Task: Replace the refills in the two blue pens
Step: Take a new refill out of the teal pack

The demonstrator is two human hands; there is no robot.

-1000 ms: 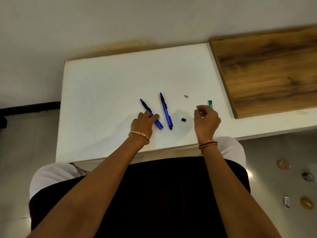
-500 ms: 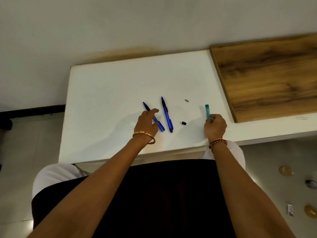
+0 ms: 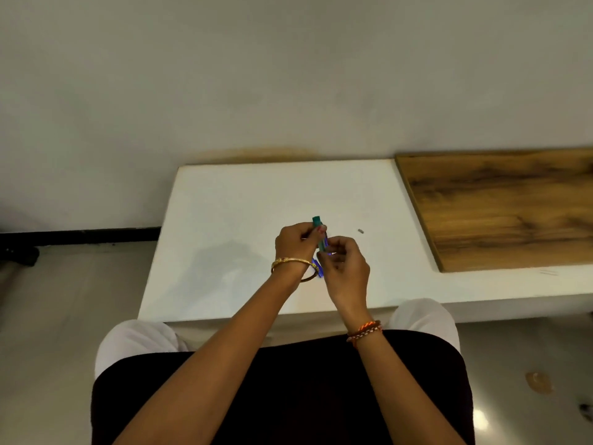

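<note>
The blue pen is lifted above the worktop, between both hands, next to a teal tube. The left hand fingers pinch the teal tube; the right hand fingers pinch the pen. It is better to keep both parts in line and pull straight. One second ago both pens lay on the worktop; now a second blue piece shows low between the wrists.

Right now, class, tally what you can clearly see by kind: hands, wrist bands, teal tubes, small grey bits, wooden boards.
Hands: 2, left hand, right hand
Wrist bands: 2
Teal tube: 1
Small grey bit: 1
Wooden board: 1
Total: 7
</note>
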